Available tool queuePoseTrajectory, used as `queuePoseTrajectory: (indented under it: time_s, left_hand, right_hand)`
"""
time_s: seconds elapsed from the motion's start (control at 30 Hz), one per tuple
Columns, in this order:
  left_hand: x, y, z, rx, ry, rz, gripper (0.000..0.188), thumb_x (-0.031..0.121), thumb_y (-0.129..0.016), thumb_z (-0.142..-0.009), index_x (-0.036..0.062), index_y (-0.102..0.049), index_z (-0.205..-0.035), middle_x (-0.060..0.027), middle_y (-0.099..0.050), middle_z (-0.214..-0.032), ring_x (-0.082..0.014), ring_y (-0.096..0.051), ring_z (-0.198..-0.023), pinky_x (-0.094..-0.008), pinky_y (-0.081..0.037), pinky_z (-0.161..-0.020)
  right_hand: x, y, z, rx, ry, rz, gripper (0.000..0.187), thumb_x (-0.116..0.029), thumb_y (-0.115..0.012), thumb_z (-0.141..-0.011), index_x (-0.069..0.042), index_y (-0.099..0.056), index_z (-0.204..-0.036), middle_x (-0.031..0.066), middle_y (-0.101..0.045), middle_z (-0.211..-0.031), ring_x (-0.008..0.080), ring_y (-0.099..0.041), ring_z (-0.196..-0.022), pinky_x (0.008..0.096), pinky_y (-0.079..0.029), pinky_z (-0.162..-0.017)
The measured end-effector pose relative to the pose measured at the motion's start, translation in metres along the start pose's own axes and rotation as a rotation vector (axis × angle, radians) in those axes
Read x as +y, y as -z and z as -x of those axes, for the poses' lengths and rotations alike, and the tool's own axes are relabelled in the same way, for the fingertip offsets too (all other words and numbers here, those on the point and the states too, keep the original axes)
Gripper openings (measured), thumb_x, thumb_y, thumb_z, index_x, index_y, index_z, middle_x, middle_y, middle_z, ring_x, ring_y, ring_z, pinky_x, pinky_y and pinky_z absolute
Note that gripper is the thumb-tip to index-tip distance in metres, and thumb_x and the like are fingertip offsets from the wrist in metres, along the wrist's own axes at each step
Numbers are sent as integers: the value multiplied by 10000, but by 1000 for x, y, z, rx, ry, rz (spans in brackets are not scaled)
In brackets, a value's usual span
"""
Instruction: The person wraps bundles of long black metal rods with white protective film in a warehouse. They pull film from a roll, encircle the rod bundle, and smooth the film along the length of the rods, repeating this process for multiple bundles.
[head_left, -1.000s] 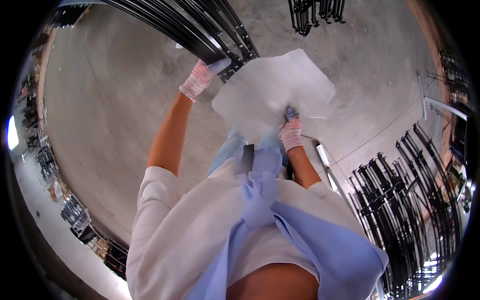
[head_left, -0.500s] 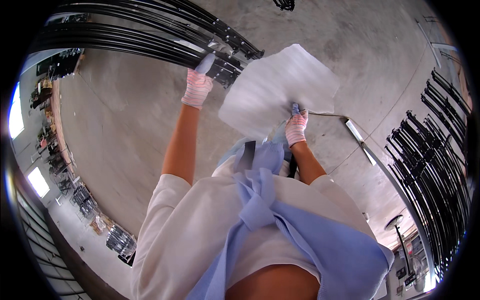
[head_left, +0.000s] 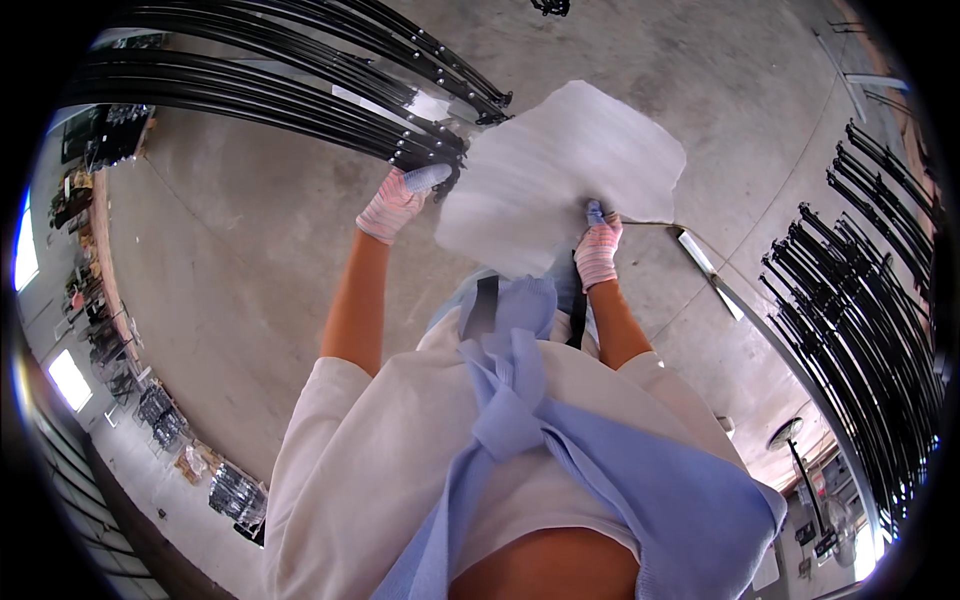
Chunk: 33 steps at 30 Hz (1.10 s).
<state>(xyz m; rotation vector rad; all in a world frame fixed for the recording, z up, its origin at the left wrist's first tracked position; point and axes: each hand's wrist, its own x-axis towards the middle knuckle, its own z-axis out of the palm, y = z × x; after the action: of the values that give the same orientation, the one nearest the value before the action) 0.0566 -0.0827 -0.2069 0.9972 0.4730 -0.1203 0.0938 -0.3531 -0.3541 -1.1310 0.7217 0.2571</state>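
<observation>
In my right hand (head_left: 598, 250), closed at the near edge, is a large white foam sheet (head_left: 560, 165), with the blue-tipped thumb lying on top of it. The sheet spreads out in front of me, its left corner beside the ends of several black metal tubes (head_left: 300, 105). At the near side of those tube ends is my left hand (head_left: 395, 202), its blue-tipped thumb stretched out to the right; its other fingers are mostly hidden. Both hands wear pink-and-white striped gloves with blue fingertips.
Rows of black metal frames (head_left: 850, 330) stand at the right behind a curved rail (head_left: 790, 365). A fan (head_left: 787, 433) is at the lower right. Bundled goods (head_left: 238, 495) line the left wall. Below me is a concrete floor (head_left: 230, 270).
My left hand has drawn back toward me along the tube ends, its thumb turning to the right. The foam sheet has swung slightly, still in my right hand. The view has shifted a little.
</observation>
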Motion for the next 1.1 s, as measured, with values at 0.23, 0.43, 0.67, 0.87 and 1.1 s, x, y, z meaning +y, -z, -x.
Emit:
queuePoseTrajectory:
  time_s: [0.23,0.43,0.67,0.87,1.1]
  left_hand:
    - [-24,35,-10,-137,-26,-41,647,-1,-568,-659,70,-296,-1242,-80,-381,-1221,-175,-351,-1134,-292,-266,-951]
    - [-19,27,-5,-156,-21,-87,721,-37,-591,-609,84,-291,-1253,-45,-386,-1216,-155,-351,-1129,-273,-258,-951]
    - [-29,53,3,-203,-96,-438,598,-49,-579,-570,78,-439,-1138,8,-466,-1076,-120,-408,-1015,-264,-318,-869]
    - [-24,24,5,-53,-108,-731,613,5,-634,-555,55,-424,-1129,-2,-476,-1046,-109,-420,-952,-247,-345,-833]
    - [-65,30,0,22,-429,-622,562,19,-675,-599,53,-439,-1107,-21,-501,-1027,-113,-461,-902,-240,-383,-804]
  right_hand:
    - [-22,7,-42,-82,176,217,86,-9,-563,-726,-86,-534,-702,-45,-501,-648,59,-384,-546,209,-335,-489]
    - [-8,-25,-20,-118,47,-7,110,-52,-572,-740,-96,-551,-839,-29,-552,-763,72,-470,-635,198,-396,-573]
    - [-1,-55,19,-55,-281,9,31,-101,-481,-792,-81,-487,-816,22,-567,-769,142,-525,-630,260,-442,-527]
    - [57,-20,-7,-247,-303,249,152,-186,-509,-781,-106,-499,-910,23,-553,-884,173,-499,-828,290,-403,-714]
    - [41,-10,18,-208,-385,190,227,-300,-518,-761,-83,-520,-827,20,-545,-733,154,-488,-664,287,-415,-620]
